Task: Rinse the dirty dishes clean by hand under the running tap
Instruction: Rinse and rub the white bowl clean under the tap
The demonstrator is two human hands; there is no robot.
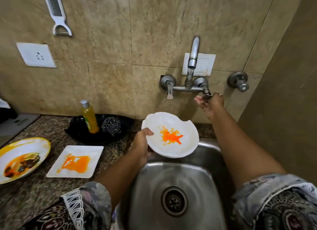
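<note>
My left hand [142,142] grips the left rim of a white round bowl [171,125] stained orange, tilted over the back left corner of the steel sink [202,181]. My right hand [210,103] reaches to the wall and holds the right tap handle [206,94] between thumb and fingers. Water runs from the spout of the wall tap [193,55] behind the bowl. On the counter to the left lie a white square plate [75,161] with an orange stain and a yellow-rimmed round plate [22,158] with orange and dark residue.
A black tray [77,127] at the back of the granite counter holds a yellow soap bottle [89,117] and a steel scrubber [111,126]. A second valve [239,81] sits on the wall at right. A peeler [56,13] hangs above a socket [36,55].
</note>
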